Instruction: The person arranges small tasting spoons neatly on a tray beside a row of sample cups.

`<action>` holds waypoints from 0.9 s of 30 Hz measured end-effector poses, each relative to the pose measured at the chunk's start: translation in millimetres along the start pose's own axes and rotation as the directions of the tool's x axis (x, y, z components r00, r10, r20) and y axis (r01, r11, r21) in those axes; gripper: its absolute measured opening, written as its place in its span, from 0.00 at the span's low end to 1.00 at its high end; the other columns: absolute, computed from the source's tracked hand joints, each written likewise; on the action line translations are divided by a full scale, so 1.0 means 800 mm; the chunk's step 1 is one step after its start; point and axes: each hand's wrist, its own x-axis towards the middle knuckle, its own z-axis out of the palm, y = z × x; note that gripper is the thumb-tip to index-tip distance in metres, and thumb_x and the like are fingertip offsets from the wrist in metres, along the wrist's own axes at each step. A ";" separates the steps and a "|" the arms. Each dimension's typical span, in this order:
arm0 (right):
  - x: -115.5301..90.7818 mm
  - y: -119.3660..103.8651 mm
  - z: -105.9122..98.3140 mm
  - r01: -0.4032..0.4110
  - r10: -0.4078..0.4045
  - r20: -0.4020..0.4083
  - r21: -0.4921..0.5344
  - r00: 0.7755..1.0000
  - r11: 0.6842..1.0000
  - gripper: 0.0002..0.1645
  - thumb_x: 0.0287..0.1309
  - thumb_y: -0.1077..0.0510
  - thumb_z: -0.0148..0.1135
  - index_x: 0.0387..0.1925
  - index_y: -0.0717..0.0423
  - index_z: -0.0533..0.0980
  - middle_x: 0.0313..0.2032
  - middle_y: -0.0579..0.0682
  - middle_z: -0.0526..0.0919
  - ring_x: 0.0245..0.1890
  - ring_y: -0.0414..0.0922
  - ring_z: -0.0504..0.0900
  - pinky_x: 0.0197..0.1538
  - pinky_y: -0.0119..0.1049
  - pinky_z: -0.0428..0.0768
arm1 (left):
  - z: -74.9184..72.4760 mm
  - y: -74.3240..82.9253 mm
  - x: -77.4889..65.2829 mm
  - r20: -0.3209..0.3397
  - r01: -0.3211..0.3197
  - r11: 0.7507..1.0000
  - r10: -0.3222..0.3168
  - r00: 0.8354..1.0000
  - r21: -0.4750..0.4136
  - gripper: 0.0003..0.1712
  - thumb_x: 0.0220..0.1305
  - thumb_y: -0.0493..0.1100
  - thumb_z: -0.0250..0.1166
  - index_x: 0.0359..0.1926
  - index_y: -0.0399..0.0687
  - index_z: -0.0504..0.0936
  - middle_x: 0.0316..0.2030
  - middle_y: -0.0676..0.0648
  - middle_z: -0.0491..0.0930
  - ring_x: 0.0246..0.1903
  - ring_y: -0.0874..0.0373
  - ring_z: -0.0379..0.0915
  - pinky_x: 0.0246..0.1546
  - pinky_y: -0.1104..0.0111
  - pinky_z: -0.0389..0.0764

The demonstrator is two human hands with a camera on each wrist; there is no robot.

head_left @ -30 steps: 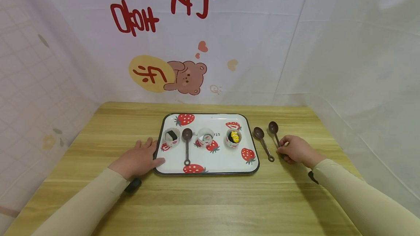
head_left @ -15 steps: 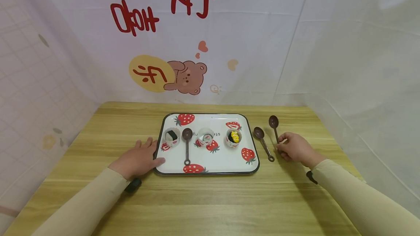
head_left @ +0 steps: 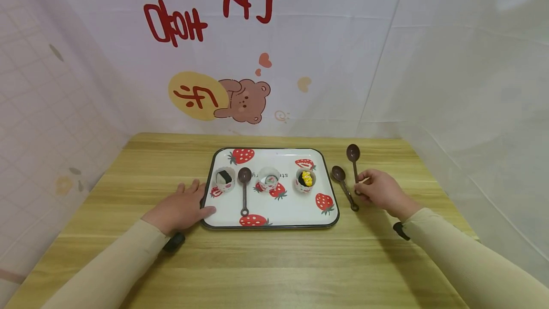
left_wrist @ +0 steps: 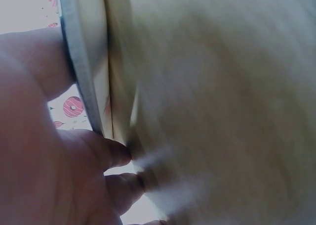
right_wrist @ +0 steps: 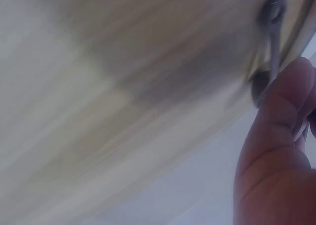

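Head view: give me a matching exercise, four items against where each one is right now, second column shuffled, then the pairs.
Items:
1. left hand
2. held spoon
3. yellow-filled cup
4. loose spoon

Places:
A. right end of the cup row on the tray
B. flat on the table, at the tray's left edge
C. lying on the table between the tray and the right hand
D. handle gripped by the right hand, bowl pointing away from the person

Pairs: 1-B, 2-D, 3-A, 4-C
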 end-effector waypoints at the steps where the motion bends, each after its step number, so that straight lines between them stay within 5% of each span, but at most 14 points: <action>1: 0.000 -0.002 0.002 0.000 0.000 0.000 0.015 1.000 1.000 0.14 0.68 0.65 0.64 0.50 0.69 0.73 0.34 0.52 0.90 0.28 0.39 0.84 0.35 0.36 0.88 | 0.000 0.000 0.000 0.000 0.000 1.000 0.000 1.000 0.000 0.56 0.72 0.71 0.58 0.79 0.29 0.58 0.79 0.24 0.52 0.75 0.14 0.45 0.71 0.30 0.62; 27: -0.014 -0.052 0.043 0.041 -0.049 0.039 0.186 0.998 0.982 0.13 0.69 0.65 0.63 0.49 0.70 0.72 0.36 0.58 0.88 0.30 0.44 0.86 0.37 0.40 0.89 | 0.000 0.000 0.000 0.008 0.019 1.000 -0.019 1.000 0.001 0.56 0.73 0.72 0.57 0.80 0.31 0.58 0.80 0.24 0.51 0.75 0.15 0.44 0.71 0.30 0.62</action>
